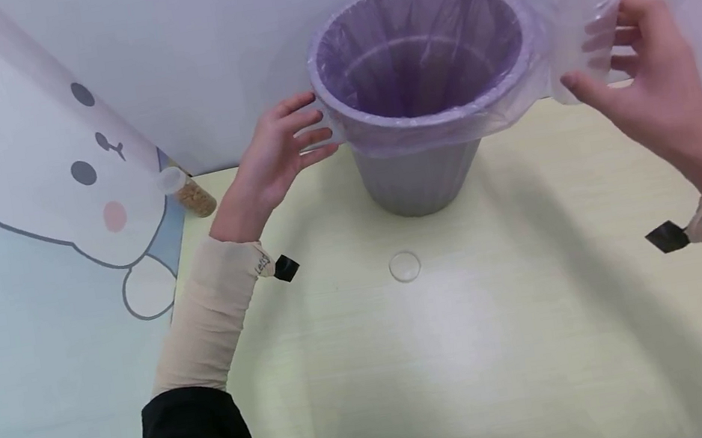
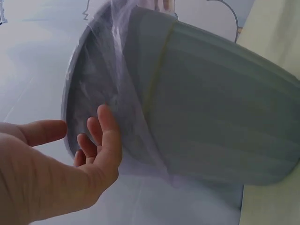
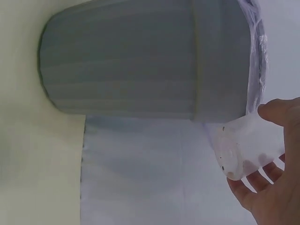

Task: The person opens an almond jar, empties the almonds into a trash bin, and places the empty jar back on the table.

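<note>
Head view: pale wood-grain table (image 1: 466,353) before me. Ribbed grey-lilac waste bin (image 1: 420,182) stands upright on its far part, at one o'clock from the middle of my view. Thin translucent bin liner (image 1: 426,130) folded over its rim, skirt loose outside. Bin looks rigid but light, probably easy to tip; best steadied at the rim with a flat palm. Liner: soft, slippery, likely to snag or tear if pinched hard.

My left hand (image 1: 275,147) is at the bin's nine o'clock, fingers spread, gripping nothing, tips close by the rim. Cannot tell whether they touch the liner.

My right hand (image 1: 659,71) is at the bin's three o'clock, clamped on a translucent plastic cup (image 1: 572,38), thumb on the near side, fingers behind. Cup held off the table, roughly upright, just beside the rim. I judge it light, smooth and flexible; hard squeezing would buckle the wall. Best hold: thumb and fingers opposed midway up.

Clear-walled, white-capped jar of brownish bits (image 1: 194,197) at the bin's half past eight, well apart. Smallest: clear disc (image 1: 405,267) flat on the table, between six and seven o'clock.
</note>
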A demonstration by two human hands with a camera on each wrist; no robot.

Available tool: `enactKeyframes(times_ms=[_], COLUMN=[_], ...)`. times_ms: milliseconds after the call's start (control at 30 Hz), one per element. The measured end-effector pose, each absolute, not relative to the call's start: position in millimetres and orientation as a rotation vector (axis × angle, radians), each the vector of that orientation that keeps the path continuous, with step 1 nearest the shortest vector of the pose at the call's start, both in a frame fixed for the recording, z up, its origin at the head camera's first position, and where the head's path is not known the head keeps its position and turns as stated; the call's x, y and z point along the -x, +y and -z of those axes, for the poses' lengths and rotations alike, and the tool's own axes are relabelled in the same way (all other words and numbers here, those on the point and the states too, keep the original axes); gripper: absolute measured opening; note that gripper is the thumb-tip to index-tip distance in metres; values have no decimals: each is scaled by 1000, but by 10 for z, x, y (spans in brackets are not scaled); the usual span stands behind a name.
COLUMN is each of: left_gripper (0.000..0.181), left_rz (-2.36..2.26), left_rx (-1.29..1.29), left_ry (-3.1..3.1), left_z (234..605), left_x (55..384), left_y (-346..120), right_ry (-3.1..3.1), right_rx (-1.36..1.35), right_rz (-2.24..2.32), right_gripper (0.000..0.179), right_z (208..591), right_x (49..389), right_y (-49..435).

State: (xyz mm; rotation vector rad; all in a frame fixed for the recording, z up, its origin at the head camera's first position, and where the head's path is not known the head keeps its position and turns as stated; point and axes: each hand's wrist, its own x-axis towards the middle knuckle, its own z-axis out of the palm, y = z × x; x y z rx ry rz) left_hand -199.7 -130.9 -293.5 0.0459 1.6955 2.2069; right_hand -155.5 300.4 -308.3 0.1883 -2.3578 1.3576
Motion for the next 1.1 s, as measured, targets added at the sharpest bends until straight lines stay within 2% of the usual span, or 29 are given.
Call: enactKeyframes(times_ms=[167, 433, 600, 1100], left_gripper=[47, 34, 33, 44], left_rz=[-2186, -2211, -2149, -1467], left_rx=[36, 117, 188, 140], left_ry=[1854, 2067, 2256, 2933], left_z=[3082, 3320, 3450, 3763], left_x=[1959, 1882, 1871, 1888], left_y=[-1454, -1685, -1796, -2142], right_ry=[-2333, -2319, -2351, -2428], right_rx=[-144, -84, -47, -146], right_rz=[-1469, -1555, -1557, -1614], right_gripper=[72, 74, 74, 74], right_z=[3314, 3709, 3954, 4527], right_x=[1489, 1400, 1321, 1048], right_y=[3050, 3071, 3048, 2866])
